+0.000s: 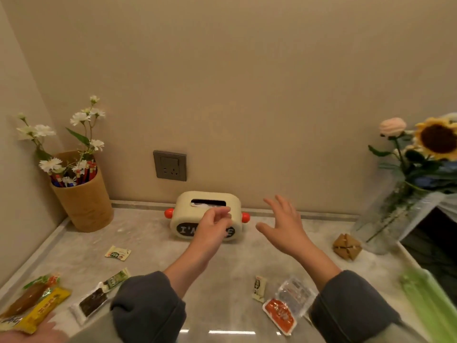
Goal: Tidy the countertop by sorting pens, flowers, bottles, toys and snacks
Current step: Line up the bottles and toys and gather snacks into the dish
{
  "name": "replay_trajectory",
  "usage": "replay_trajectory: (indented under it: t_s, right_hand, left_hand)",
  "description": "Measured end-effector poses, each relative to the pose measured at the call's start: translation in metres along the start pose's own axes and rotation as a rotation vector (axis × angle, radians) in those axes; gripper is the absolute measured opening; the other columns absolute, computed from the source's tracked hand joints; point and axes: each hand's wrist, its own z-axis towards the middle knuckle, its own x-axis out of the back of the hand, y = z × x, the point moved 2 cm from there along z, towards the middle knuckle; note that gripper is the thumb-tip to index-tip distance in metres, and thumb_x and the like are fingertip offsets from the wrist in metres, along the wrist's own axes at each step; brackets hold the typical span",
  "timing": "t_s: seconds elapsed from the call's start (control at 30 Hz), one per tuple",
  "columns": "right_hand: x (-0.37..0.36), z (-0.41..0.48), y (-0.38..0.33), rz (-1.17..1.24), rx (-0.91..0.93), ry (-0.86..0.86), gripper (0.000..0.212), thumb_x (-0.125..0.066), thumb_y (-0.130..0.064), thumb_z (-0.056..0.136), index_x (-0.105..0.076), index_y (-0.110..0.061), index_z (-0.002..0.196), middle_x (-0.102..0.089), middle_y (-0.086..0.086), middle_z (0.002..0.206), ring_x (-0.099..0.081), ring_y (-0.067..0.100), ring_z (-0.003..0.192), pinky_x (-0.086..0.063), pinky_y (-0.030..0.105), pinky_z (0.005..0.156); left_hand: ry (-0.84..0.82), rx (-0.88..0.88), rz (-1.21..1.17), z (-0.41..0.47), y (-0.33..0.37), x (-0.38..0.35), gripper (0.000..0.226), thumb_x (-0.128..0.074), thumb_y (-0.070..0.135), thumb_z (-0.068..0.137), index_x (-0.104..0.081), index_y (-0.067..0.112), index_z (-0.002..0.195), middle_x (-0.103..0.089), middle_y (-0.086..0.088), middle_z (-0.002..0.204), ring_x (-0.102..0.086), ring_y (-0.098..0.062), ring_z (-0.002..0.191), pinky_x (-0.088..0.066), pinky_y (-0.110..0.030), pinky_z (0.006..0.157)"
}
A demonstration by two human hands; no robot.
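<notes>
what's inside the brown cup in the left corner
Red and blue pens stand in the brown cup, with white flower stems stuck in among them. The opaque wall hides their lower ends and the cup's bottom.

White "I'M" on the dark front panel of the tissue box

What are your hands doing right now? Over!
Left hand pinching tissue at the tissue box. Right hand open, hovering beside the box. Snack packets scattered on countertop. Nothing blocking.
</notes>
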Motion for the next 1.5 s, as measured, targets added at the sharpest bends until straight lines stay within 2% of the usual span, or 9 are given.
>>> replay_trajectory:
  t_s: [0.33, 0.53, 0.67, 0.83, 0.97, 1.07, 1.13, 1.33, 1.5]
  right_hand:
    - [0.076, -0.076, 0.132, 0.015, -0.195, -0.137, 0.064, -0.055, -0.055, 0.080, -0.047, -0.029, 0.138, -0.041, 0.000, 0.146, -0.033, 0.022, 0.140, -0.029, 0.039, 0.114]
    - [0.093, -0.132, 0.199, 0.163, -0.220, -0.095, 0.044, -0.064, -0.031, 0.090, -0.054, -0.025, 0.132, -0.049, -0.007, 0.134, -0.043, 0.008, 0.129, -0.029, 0.016, 0.100]
    - [0.087, -0.155, 0.224, 0.258, -0.224, -0.073, 0.041, -0.064, -0.026, 0.090, -0.056, -0.025, 0.130, -0.052, -0.007, 0.131, -0.047, 0.006, 0.123, -0.030, 0.014, 0.096]
    - [0.067, -0.170, 0.247, 0.414, -0.299, -0.174, 0.044, -0.065, -0.022, 0.090, -0.054, -0.020, 0.133, -0.055, -0.003, 0.128, -0.052, 0.011, 0.115, -0.042, 0.021, 0.094]
    - [0.053, -0.174, 0.254, 0.611, -0.364, -0.241, 0.034, -0.063, -0.012, 0.090, -0.059, -0.015, 0.124, -0.063, 0.006, 0.115, -0.062, 0.012, 0.092, -0.050, 0.016, 0.074]
    - [0.050, -0.174, 0.254, 0.661, -0.334, -0.247, 0.021, -0.061, -0.008, 0.089, -0.067, -0.017, 0.106, -0.068, 0.008, 0.099, -0.061, 0.013, 0.077, -0.050, 0.030, 0.074]
    - [0.053, -0.174, 0.252, 0.705, -0.310, -0.221, 0.022, -0.060, -0.005, 0.089, -0.068, -0.021, 0.102, -0.070, 0.007, 0.100, -0.063, 0.016, 0.085, -0.050, 0.035, 0.082]
    - [0.092, -0.167, 0.256, 0.799, -0.234, -0.004, 0.033, -0.063, -0.006, 0.089, -0.060, -0.024, 0.116, -0.064, -0.005, 0.112, -0.060, 0.010, 0.105, -0.050, 0.032, 0.097]
    - [0.120, -0.183, 0.286, 0.451, -0.312, 0.224, 0.061, -0.069, -0.023, 0.086, -0.044, -0.022, 0.142, -0.050, -0.008, 0.135, -0.047, 0.010, 0.125, -0.039, 0.026, 0.101]
  left_hand:
    - [-0.413, 0.078, 0.103, -0.036, -0.005, -0.164, 0.020, -0.049, 0.018, 0.097, -0.057, 0.027, 0.113, -0.063, 0.003, 0.114, -0.062, -0.012, 0.105, -0.049, -0.032, 0.094]
    - [-0.591, 0.127, 0.283, -0.066, -0.041, -0.230, 0.023, -0.063, 0.020, 0.090, -0.057, 0.027, 0.111, -0.064, -0.002, 0.114, -0.062, -0.011, 0.099, -0.051, -0.030, 0.086]
    - [-0.680, 0.095, 0.475, -0.093, -0.065, -0.241, 0.042, -0.072, 0.028, 0.084, -0.051, 0.028, 0.120, -0.058, 0.009, 0.116, -0.057, -0.003, 0.105, -0.049, -0.017, 0.088]
    - [-0.605, 0.032, 0.632, -0.109, -0.079, -0.247, 0.059, -0.075, 0.042, 0.077, -0.043, 0.035, 0.126, -0.052, 0.015, 0.124, -0.054, -0.004, 0.112, -0.048, -0.028, 0.098]
    - [-0.577, 0.008, 0.822, -0.116, -0.078, -0.253, 0.068, -0.068, 0.047, 0.082, -0.041, 0.023, 0.140, -0.051, 0.005, 0.134, -0.051, -0.010, 0.118, -0.042, -0.024, 0.099]
    - [-0.586, 0.003, 0.883, -0.119, -0.078, -0.256, 0.070, -0.063, 0.053, 0.085, -0.039, 0.022, 0.143, -0.046, 0.004, 0.143, -0.048, -0.011, 0.125, -0.037, -0.022, 0.099]
    - [-0.570, -0.005, 0.875, -0.117, -0.074, -0.255, 0.072, -0.063, 0.055, 0.084, -0.038, 0.024, 0.144, -0.047, 0.005, 0.143, -0.049, -0.012, 0.124, -0.038, -0.022, 0.099]
    - [-0.475, -0.185, 0.721, -0.105, -0.035, -0.273, 0.038, -0.070, 0.045, 0.080, -0.055, 0.036, 0.114, -0.063, 0.014, 0.103, -0.060, -0.004, 0.092, -0.052, -0.034, 0.087]
    - [-0.333, -0.330, 0.464, -0.098, -0.011, -0.310, 0.046, -0.072, 0.038, 0.081, -0.050, 0.038, 0.121, -0.059, 0.006, 0.116, -0.058, -0.011, 0.105, -0.048, -0.024, 0.087]
